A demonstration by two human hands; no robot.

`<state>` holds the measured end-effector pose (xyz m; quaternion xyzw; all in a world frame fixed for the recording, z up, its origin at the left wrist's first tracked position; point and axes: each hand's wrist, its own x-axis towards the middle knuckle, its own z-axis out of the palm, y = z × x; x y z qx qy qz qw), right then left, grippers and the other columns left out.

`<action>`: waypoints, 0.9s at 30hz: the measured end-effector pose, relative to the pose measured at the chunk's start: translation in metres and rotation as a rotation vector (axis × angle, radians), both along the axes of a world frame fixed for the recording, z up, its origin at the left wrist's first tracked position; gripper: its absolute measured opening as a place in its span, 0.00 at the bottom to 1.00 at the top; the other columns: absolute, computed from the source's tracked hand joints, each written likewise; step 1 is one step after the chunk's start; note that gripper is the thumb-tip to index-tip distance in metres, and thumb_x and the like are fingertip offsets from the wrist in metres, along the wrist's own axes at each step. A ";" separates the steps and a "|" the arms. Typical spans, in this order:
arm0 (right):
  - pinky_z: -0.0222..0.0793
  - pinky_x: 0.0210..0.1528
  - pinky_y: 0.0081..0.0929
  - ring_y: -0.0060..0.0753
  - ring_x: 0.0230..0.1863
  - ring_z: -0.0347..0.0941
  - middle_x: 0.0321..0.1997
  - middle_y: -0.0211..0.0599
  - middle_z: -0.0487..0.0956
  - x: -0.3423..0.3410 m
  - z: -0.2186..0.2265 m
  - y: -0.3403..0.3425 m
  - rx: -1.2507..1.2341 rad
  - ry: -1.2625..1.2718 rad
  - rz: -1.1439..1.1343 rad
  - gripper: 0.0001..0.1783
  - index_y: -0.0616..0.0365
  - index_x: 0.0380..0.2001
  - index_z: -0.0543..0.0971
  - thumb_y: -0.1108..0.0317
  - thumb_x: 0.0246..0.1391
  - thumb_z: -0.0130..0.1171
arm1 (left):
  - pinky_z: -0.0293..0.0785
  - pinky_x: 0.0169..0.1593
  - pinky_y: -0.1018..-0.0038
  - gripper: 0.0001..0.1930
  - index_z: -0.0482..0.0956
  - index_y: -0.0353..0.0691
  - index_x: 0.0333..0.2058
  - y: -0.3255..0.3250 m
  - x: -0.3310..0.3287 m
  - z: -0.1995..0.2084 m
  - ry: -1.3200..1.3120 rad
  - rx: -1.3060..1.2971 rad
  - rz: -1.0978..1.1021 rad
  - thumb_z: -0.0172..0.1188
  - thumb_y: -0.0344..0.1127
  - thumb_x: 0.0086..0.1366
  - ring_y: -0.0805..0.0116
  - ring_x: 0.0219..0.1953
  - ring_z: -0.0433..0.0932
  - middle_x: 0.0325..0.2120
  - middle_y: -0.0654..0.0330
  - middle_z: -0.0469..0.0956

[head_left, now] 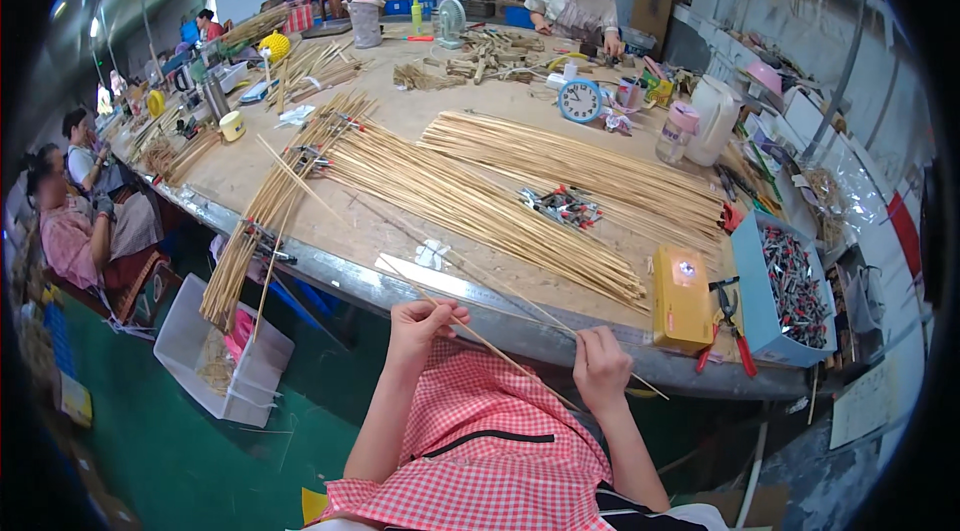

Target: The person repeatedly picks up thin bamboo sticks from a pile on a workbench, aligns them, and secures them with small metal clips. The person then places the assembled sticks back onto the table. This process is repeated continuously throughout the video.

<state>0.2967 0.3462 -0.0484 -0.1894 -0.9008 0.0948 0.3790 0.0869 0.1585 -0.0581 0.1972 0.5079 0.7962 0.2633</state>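
Note:
My left hand [418,329] is closed in a pinch on a thin wooden strip [505,355], which slants down to the right over my checked apron. To its right, my right hand [602,369] is closed around a second long thin strip [515,296]. That strip runs from the tabletop, past the hand, to a free end at lower right. Both hands are at the table's near edge. Beyond them lies a fanned bundle of wooden strips [470,213], with another bundle [570,163] behind it. A pile of small clips [562,207] sits between the bundles.
A yellow box [684,299], red-handled pliers [742,336] and a blue box [752,276] of clips stand at right. Clipped strips [262,216] overhang the edge above a plastic bin [185,351]. A clock [580,101] stands farther back. Other people sit across and at left.

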 end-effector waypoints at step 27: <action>0.68 0.32 0.39 0.49 0.33 0.74 0.33 0.42 0.74 -0.003 -0.006 -0.004 -0.010 -0.008 -0.017 0.03 0.61 0.32 0.75 0.76 0.53 0.54 | 0.77 0.31 0.80 0.13 0.80 0.29 0.38 -0.001 0.003 0.006 0.042 -0.022 -0.083 0.60 0.35 0.62 0.67 0.36 0.83 0.33 0.52 0.83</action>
